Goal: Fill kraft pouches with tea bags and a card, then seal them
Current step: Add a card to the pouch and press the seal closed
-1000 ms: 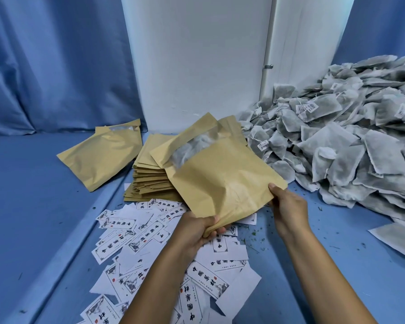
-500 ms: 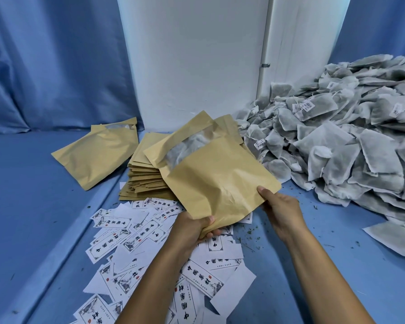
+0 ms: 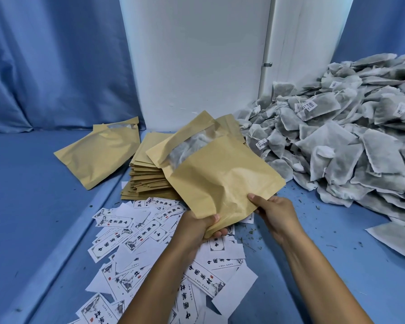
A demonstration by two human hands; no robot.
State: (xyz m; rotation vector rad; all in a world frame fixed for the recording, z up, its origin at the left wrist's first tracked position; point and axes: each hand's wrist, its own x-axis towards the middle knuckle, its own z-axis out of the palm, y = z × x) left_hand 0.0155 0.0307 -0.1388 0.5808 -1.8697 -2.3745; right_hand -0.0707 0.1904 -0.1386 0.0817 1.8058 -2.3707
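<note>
I hold a kraft pouch (image 3: 222, 176) tilted up above the table, its clear window facing up with tea bags showing behind it. My left hand (image 3: 198, 226) grips the pouch's near corner, thumb on top and fingers curled beneath. My right hand (image 3: 275, 210) pinches the near right edge. Printed white cards (image 3: 136, 232) lie scattered below my hands. A big heap of grey tea bags (image 3: 351, 146) fills the right side.
A stack of flat kraft pouches (image 3: 147, 176) sits behind the held pouch. One filled pouch (image 3: 101, 152) lies on the blue cloth at the left. A white board (image 3: 197, 59) and blue curtains (image 3: 45, 61) close the back. Tea crumbs dot the cloth.
The right hand has slid a little left along the pouch's near edge, closer to the left hand. The pouch stays held at about the same tilt.
</note>
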